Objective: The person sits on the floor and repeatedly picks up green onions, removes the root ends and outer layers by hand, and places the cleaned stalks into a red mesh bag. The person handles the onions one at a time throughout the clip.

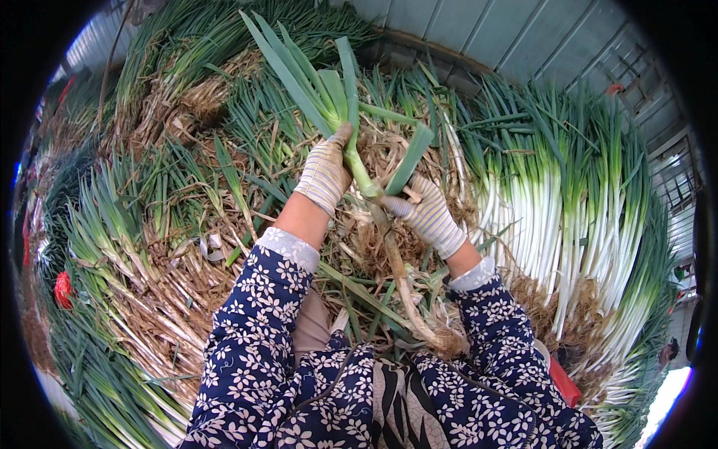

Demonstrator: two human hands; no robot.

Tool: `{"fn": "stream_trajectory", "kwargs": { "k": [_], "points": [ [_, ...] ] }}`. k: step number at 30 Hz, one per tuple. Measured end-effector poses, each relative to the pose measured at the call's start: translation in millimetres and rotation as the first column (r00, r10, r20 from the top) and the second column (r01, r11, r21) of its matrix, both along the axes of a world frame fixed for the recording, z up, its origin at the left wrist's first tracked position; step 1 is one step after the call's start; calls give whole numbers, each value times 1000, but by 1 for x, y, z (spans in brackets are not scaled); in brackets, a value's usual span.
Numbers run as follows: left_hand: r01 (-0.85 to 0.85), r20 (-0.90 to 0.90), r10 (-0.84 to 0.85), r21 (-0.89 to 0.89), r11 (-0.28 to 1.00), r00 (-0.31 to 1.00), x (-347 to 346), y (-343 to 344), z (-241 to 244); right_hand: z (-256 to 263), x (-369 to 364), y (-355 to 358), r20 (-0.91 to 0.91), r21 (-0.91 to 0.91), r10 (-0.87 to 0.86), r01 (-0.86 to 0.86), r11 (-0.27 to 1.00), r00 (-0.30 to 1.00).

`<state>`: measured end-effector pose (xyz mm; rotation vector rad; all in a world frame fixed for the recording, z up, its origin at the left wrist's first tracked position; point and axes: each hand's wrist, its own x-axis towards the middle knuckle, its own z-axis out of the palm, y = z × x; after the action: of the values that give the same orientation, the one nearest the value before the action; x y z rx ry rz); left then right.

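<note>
One long green onion (359, 168) stretches across the middle of the view, its leaves fanning out at the top. My left hand (327, 171), in a striped knit glove, grips it just below the leaves. My right hand (432, 216), gloved alike, holds an outer leaf (412, 160) bent away from the stalk. Its blurred fingertips are against the stalk, where pale green meets a brown, dirty sheath (387, 230). The stalk's rooted end (449, 341) hangs down near my lap.
Uncleaned green onions (162, 280) are heaped on the left, with more bundles (185, 84) behind. White-stemmed, cleaned ones (533, 219) stand stacked on the right. Stripped leaf scraps (364, 292) litter the space before me. A red object (562, 381) sits by my right elbow; a metal wall (482, 28) rises behind.
</note>
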<state>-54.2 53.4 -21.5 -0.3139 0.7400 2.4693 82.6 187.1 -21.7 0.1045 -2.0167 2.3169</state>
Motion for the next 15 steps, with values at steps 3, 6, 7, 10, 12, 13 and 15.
{"fn": "stream_trajectory", "kwargs": {
  "k": [3, 6, 7, 10, 12, 13, 15],
  "points": [
    [31, -18, -30, 21, 999, 999, 5, 5, 5, 17, -12, -2, -58, -218, -99, 84, 972, 993],
    [44, -16, -43, 70, 997, 999, 9, 13, 11, 24, -18, 10, 122, -119, -40, 55, 991, 992],
    [61, -46, -58, 58, 996, 997, 7, 8, 12, 20, -18, 15, 215, -177, 21, 18, 984, 976],
    [25, -73, -25, -4, 1000, 997, 2, -3, 12, -14, -10, 23, 41, 91, -58, 54, 994, 997],
    [1, -124, 4, 35, 999, 992, -7, -15, 10, -28, 19, 27, 56, 277, -10, -6, 961, 998],
    [-1, -145, 10, 59, 998, 989, -4, -16, 14, -35, 34, 28, 98, 307, 17, -46, 951, 995],
    [-84, -224, 67, -68, 994, 972, -1, -23, 19, -41, 62, 20, 276, 256, 61, -134, 957, 959]
  ]
}}
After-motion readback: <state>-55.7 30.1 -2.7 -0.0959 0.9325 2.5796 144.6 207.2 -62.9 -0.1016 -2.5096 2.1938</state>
